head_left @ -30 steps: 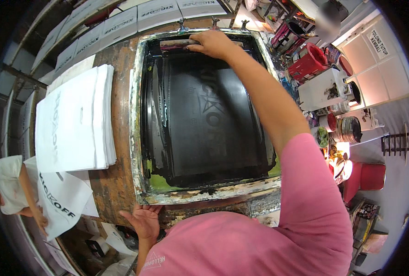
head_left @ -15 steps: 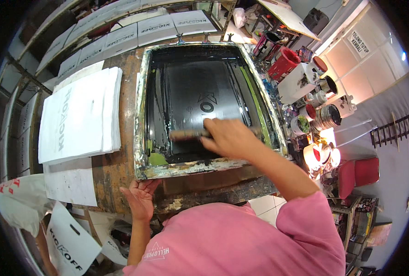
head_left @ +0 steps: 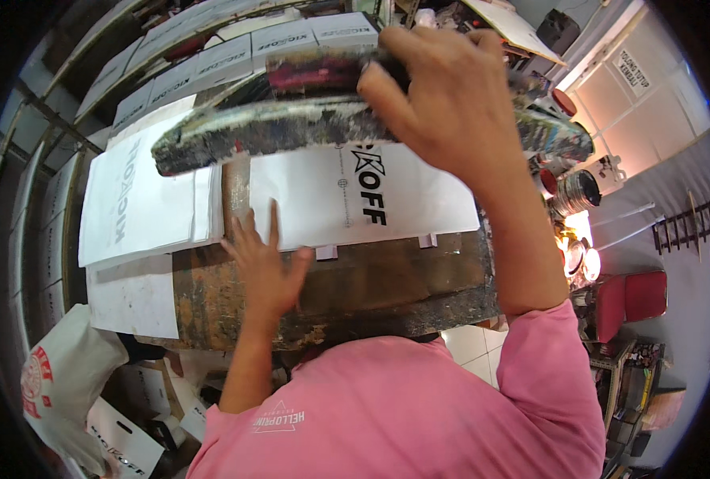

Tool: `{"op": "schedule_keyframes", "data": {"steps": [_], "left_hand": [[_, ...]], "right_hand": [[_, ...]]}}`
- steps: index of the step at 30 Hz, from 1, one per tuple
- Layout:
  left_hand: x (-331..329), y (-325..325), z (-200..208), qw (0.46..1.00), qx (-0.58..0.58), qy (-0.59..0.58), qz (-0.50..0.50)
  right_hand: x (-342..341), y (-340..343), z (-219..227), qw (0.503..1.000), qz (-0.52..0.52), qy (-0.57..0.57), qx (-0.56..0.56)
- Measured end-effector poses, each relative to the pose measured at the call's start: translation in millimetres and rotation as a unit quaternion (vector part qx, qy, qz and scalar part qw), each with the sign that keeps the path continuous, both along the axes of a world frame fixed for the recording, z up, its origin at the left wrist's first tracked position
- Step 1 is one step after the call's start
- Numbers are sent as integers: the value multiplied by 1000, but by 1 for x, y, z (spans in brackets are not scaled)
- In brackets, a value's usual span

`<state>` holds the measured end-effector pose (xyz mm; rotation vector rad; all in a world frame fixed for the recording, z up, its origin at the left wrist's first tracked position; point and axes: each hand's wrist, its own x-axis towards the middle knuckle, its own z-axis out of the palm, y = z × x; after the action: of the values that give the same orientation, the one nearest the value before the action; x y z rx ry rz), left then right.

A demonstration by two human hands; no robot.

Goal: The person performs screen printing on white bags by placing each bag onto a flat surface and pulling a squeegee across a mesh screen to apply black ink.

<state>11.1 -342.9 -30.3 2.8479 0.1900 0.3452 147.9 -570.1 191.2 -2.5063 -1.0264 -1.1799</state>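
My right hand (head_left: 451,104) is closed on a squeegee (head_left: 319,73) with a pink-stained handle. The same hand is at the near edge of the raised, paint-crusted screen frame (head_left: 267,128); whether its fingers also hook the frame is hidden. Under the tilted frame, a white bag (head_left: 299,188) with black lettering lies flat on the worn wooden table (head_left: 227,319). My left hand (head_left: 267,267) is open, fingers spread, at the bag's near left corner, holding nothing. Left of it sits a stack of white printed bags (head_left: 151,191).
Metal racks at the far left hold rows of printed bags (head_left: 219,60). Paint cans (head_left: 575,191) crowd the right side, near a red chair (head_left: 630,299). At lower left, a person in a white shirt (head_left: 71,375) is beside another printed bag (head_left: 127,439).
The screen frame has swung up from the table, uncovering the printed bag. My right hand has risen with the squeegee. My left hand has moved from below the frame to the bag's corner.
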Motion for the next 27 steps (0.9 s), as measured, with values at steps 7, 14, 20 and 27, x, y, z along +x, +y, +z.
{"op": "schedule_keyframes", "data": {"steps": [7, 14, 20, 27], "left_hand": [[-10, -17, -46, 991, 106, 79, 6], [51, -20, 15, 993, -66, -99, -24], [69, -9, 55, 962, -175, -207, 33], [5, 117, 68, 916, -275, -234, 174]], "right_hand": [[23, 13, 44, 992, 21, 104, 71], [46, 16, 66, 984, 9, 157, 89], [52, 16, 70, 983, -6, 166, 78], [56, 22, 55, 989, 3, 130, 76]]}}
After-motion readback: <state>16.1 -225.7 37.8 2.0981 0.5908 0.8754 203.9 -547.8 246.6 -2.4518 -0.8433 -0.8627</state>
